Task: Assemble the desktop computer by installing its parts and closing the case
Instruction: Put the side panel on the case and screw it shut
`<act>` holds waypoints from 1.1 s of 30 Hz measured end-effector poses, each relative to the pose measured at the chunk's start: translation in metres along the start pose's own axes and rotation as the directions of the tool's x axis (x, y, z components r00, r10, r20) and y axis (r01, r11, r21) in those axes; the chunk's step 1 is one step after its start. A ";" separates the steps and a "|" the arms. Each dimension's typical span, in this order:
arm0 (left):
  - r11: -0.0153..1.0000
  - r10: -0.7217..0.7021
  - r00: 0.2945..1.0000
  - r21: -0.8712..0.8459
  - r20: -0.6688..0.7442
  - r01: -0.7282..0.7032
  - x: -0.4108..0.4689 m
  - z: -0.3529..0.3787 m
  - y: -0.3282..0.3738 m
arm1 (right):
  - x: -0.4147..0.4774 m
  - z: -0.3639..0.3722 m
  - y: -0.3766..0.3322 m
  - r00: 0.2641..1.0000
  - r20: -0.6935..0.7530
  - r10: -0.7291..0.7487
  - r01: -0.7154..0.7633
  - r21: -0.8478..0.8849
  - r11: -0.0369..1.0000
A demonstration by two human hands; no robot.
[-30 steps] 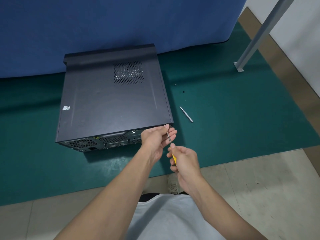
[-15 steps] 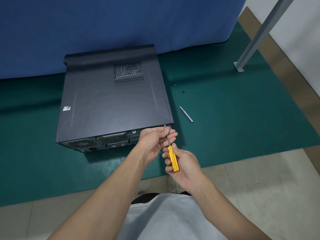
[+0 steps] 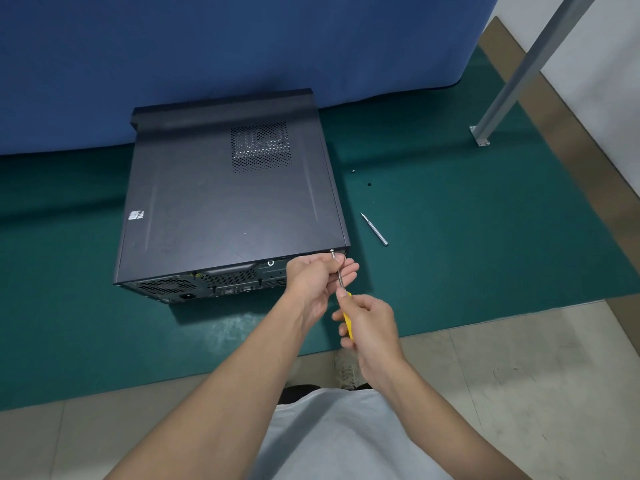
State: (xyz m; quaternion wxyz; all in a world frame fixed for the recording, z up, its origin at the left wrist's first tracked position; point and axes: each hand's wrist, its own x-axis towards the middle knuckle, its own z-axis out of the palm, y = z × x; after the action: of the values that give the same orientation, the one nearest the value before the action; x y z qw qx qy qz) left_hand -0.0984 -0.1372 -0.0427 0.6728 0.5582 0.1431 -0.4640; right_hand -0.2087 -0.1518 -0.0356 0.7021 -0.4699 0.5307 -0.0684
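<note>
I see the black computer case [image 3: 225, 202] lying flat on the green mat [image 3: 485, 237] on the floor, side panel on top and closed, its rear ports facing me. The left grip [image 3: 311, 275], a bare hand, is at the case's near right corner, with its fingers curled around the thin metal shaft of the screwdriver [image 3: 340, 277]. The shaft's tip sits at a small screw [image 3: 332, 251] on the rear edge just under the panel. The right grip [image 3: 370, 323] is wrapped around the screwdriver's yellow handle, just below the left one. To the right of the case, a loose metal bit [image 3: 374, 229] lies on the mat. Farther back are two small dark specks [image 3: 369, 184], too small to identify. A blue cloth [image 3: 207, 46] hangs behind the case.
</note>
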 end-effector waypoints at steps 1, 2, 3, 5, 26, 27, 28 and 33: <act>1.000 0.000 1.000 -0.017 -0.015 0.000 0.000 0.001 -0.002 | -0.001 0.001 0.001 0.993 -0.060 -0.099 0.086 -0.190 0.978; 0.999 -0.004 1.000 -0.032 -0.019 0.004 -0.001 0.001 -0.003 | 0.000 0.002 0.002 0.977 -0.096 -0.190 0.144 -0.359 0.922; 0.999 -0.010 1.000 -0.045 -0.010 0.010 -0.001 0.001 -0.003 | 0.001 0.003 0.003 0.960 -0.116 -0.256 0.175 -0.469 0.866; 0.997 -0.032 0.999 -0.068 0.038 0.034 0.000 -0.002 0.001 | 0.005 0.006 0.006 0.950 -0.142 -0.278 0.181 -0.473 0.862; 0.995 -0.097 0.988 0.041 0.118 0.093 0.004 -0.016 0.012 | 0.013 0.013 0.010 0.997 0.013 -0.070 0.060 0.370 0.927; 0.994 -0.091 0.989 0.067 0.114 0.084 0.004 -0.016 0.012 | 0.013 0.010 0.009 0.992 0.123 0.010 -0.073 0.524 0.849; 0.993 -0.087 0.991 0.083 0.103 0.078 0.005 -0.016 0.011 | 0.013 0.008 0.007 0.969 0.235 0.068 -0.206 0.631 0.748; 0.998 -0.053 0.998 0.032 0.030 0.052 0.006 -0.009 0.006 | 0.011 0.005 0.003 0.955 0.266 0.134 -0.278 0.631 0.725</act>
State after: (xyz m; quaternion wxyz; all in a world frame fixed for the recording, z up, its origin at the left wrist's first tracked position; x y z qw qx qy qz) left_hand -0.0874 -0.1325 -0.0463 0.6536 0.5577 0.1401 -0.4921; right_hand -0.2011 -0.1540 -0.0452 0.8758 -0.1331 0.4468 -0.1249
